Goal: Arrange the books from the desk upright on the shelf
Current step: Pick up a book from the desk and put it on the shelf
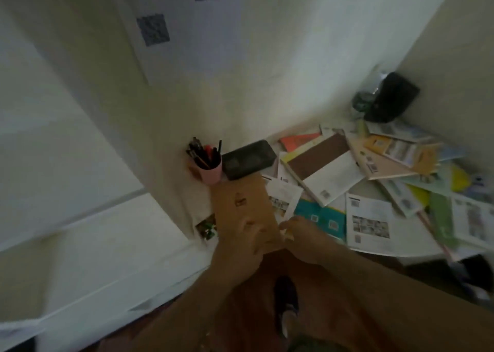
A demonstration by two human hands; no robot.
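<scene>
A plain brown book (240, 196) lies at the left front of the white desk (374, 188), just in front of the pen cup. My left hand (240, 239) grips its near edge with the fingers on the cover. My right hand (302, 234) holds the book's near right corner. Several more books and booklets are strewn flat across the desk, among them a brown-and-white one (323, 170), a teal one (320, 218) and a tan one (387, 164). A white shelf unit (80, 231) stands to the left of the desk. The picture is blurred.
A pink cup of pens (209, 168) and a black case (248, 159) sit against the wall behind the brown book. A black object (390, 97) stands in the desk's far right corner. My shoe (286, 295) shows on the dark floor below.
</scene>
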